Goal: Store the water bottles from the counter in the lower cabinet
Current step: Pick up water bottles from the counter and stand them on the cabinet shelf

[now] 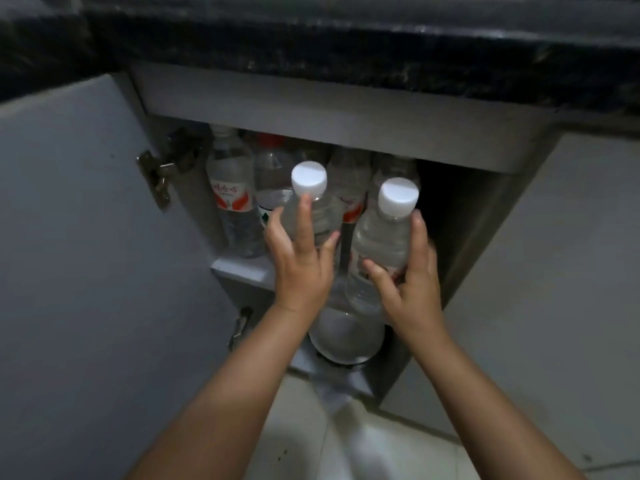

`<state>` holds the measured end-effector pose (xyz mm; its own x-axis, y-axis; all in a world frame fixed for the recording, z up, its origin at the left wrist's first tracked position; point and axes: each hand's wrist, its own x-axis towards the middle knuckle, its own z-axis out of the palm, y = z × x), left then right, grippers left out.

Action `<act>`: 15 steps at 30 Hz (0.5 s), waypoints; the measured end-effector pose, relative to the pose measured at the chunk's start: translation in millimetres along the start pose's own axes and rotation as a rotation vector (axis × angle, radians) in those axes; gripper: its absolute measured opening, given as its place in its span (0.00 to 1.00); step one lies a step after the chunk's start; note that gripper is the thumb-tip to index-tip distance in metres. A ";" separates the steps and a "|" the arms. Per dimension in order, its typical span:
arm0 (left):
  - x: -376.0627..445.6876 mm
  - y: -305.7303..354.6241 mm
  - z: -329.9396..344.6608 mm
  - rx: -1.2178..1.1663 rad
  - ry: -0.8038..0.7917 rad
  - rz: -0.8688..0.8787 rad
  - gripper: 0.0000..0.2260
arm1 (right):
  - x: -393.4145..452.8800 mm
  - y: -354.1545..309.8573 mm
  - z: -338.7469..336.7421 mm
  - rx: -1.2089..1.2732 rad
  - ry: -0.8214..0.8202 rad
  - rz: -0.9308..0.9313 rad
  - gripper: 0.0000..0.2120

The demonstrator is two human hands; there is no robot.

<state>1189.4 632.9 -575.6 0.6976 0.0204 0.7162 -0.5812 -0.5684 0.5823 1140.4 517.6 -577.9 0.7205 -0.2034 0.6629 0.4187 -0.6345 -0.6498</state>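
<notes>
Clear plastic: we count two white-capped bottles, left hand [300, 268] gripping one [313, 216], right hand [412, 289] clamping the other [381, 244]; about four more shelved in the cabinet [311, 109].

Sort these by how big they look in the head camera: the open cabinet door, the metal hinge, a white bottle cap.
1. Cabinet door
2. and 3. Hinge and white cap: these look alike in size.

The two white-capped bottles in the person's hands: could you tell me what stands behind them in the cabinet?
Behind the left hand's bottle and the right hand's bottle stands a row of clear bottles, some red-labelled, one red-capped. The held bottles cover their lower parts, and the cabinet's right side is too dark to read.
</notes>
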 end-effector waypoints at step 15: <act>33.4 -33.1 14.6 -0.257 -0.208 -0.272 0.34 | 17.7 23.1 5.6 -0.001 -0.113 0.071 0.34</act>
<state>1238.0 640.3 -576.5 0.8943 -0.0397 0.4456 -0.4314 -0.3408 0.8353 1165.9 503.6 -583.2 0.8059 -0.1624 0.5694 0.3640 -0.6225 -0.6928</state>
